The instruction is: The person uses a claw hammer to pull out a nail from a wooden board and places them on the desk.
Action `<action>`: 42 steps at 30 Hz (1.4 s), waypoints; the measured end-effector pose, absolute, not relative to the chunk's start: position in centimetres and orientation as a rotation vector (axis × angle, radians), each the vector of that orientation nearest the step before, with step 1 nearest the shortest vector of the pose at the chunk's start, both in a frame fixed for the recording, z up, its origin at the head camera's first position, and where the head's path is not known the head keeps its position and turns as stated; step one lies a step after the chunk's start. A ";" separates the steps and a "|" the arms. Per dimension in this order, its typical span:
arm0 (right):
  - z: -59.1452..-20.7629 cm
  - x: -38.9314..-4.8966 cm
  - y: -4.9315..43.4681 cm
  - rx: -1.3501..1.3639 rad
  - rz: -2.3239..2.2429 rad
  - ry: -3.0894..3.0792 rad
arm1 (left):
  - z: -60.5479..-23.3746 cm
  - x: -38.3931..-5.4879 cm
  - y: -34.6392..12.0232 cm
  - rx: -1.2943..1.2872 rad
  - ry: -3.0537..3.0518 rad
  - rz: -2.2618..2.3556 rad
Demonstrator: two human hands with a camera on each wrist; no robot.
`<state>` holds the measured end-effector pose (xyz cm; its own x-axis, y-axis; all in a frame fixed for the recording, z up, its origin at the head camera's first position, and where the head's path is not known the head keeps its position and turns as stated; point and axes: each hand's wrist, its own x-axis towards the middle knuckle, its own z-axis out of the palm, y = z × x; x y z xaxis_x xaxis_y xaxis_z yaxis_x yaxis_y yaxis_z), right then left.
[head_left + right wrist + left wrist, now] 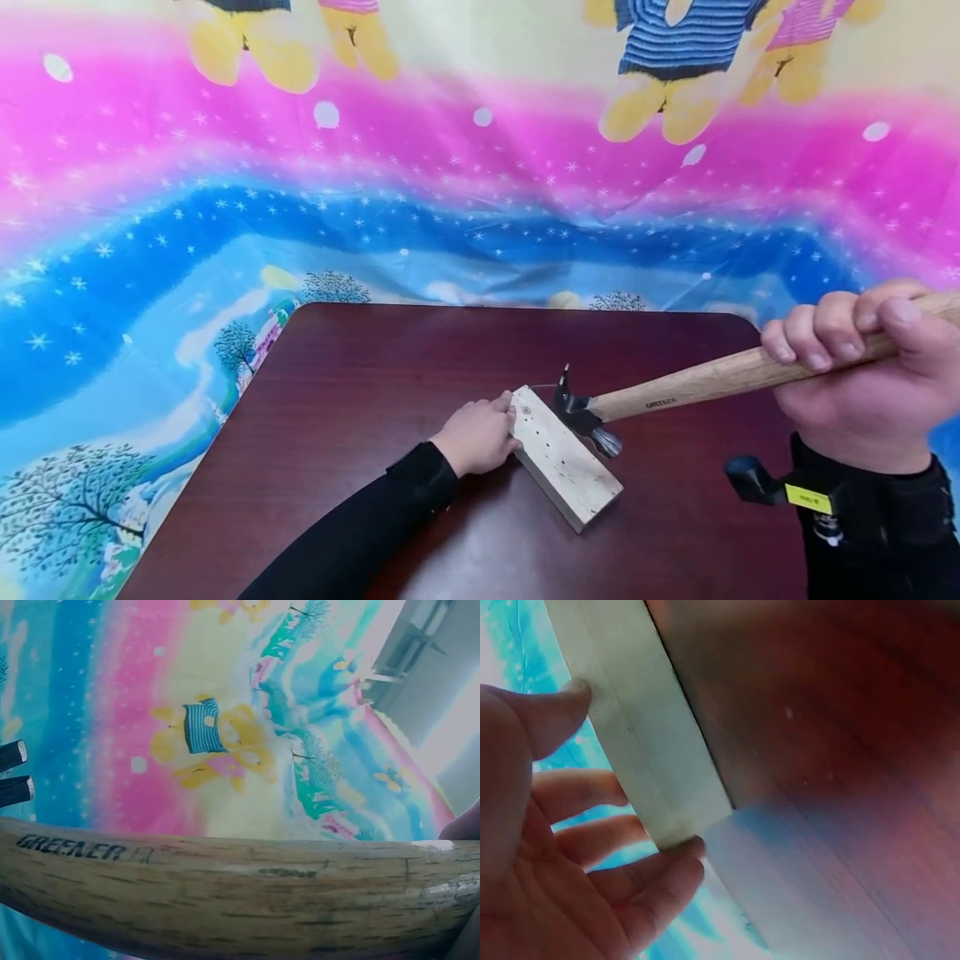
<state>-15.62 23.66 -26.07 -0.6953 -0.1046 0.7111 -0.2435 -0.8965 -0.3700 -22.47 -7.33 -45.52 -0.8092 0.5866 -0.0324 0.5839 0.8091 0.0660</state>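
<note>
A pale wooden block (562,458) with several small dark holes or marks lies slantwise on the table. My left hand (477,435) holds its far left end; in the left wrist view, thumb and fingers lie along the edge of the block (637,727), and fingertips bend round its end. My right hand (870,367) grips the wooden handle of a claw hammer (697,387) at the right. The dark hammer head is at the block's right long side; whether it touches cannot be told. In the right wrist view, the handle (225,892) fills the bottom, lettered "GREENER".
The dark red-brown table (360,358) has rounded far corners. Behind it hangs a colourful printed cloth (480,192) with bears, snowflakes and trees. A strapped-on camera mount with a yellow label (808,498) sits at the right wrist.
</note>
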 end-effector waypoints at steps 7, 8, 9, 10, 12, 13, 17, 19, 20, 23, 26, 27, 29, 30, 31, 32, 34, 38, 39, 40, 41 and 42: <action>-25.1 -16.0 22.9 1.363 2.734 -0.700 | -42.6 -24.8 -10.7 0.992 2.873 0.548; -25.0 -16.0 22.7 1.379 2.733 -0.693 | -41.7 -24.8 -11.0 0.986 2.877 0.645; -24.9 -16.0 22.7 1.389 2.730 -0.693 | -40.9 -24.7 -11.2 0.995 2.874 0.754; -24.8 -15.9 22.6 1.403 2.726 -0.695 | -40.1 -24.5 -11.2 1.017 2.853 0.863; -24.7 -15.8 22.5 1.420 2.717 -0.693 | -38.6 -23.7 -10.9 1.100 2.795 1.048; -24.8 -15.7 22.4 1.432 2.711 -0.694 | -38.1 -23.2 -10.6 1.156 2.765 1.113; -24.7 -15.6 22.1 1.436 2.699 -0.696 | -37.0 -21.6 -9.5 1.467 2.735 1.186; -24.7 -15.6 22.0 1.434 2.698 -0.692 | -36.9 -21.1 -9.0 1.587 2.765 1.184; -24.7 -15.6 22.0 1.428 2.698 -0.691 | -37.0 -20.9 -8.9 1.630 2.784 1.188; -24.8 -15.6 22.1 1.426 2.701 -0.690 | -37.3 -20.6 -8.5 1.699 2.808 1.232; -24.9 -15.5 22.4 1.431 2.697 -0.729 | -37.7 -20.6 -8.1 1.728 2.830 1.238; -25.0 -15.4 22.5 1.433 2.696 -0.746 | -37.8 -20.5 -8.0 1.732 2.840 1.228; -25.0 -15.4 22.6 1.436 2.693 -0.764 | -38.0 -20.5 -7.7 1.736 2.857 1.199; -25.0 -15.3 22.6 1.439 2.694 -0.763 | -38.0 -20.4 -7.5 1.739 2.864 1.192; -25.0 -15.2 22.7 1.439 2.697 -0.764 | -38.1 -20.4 -7.4 1.741 2.873 1.185; -25.1 -15.1 22.7 1.445 2.698 -0.748 | -38.1 -20.3 -7.3 1.744 2.880 1.185; -25.1 -15.0 22.6 1.454 2.706 -0.699 | -38.1 -20.2 -7.1 1.751 2.889 1.194; -25.1 -14.9 22.5 1.479 2.711 -0.676 | -38.0 -20.1 -6.9 1.742 2.908 1.200; -25.0 -14.8 22.5 1.478 2.707 -0.686 | -38.1 -20.1 -6.9 1.728 2.910 1.194; -25.0 -14.8 22.5 1.480 2.704 -0.703 | -38.1 -20.0 -6.8 1.712 2.915 1.181; -25.0 -14.7 22.5 1.476 2.702 -0.720 | -38.1 -19.9 -6.8 1.696 2.919 1.169; -24.9 -14.6 22.5 1.473 2.694 -0.745 | -38.2 -19.9 -6.8 1.684 2.920 1.158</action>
<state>-14.65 22.53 -24.94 -0.5650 -0.2355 0.7908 -0.2043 -0.8886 -0.4106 -19.85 -6.76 -38.17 -0.4854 0.6066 0.6297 0.8733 0.3715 0.3153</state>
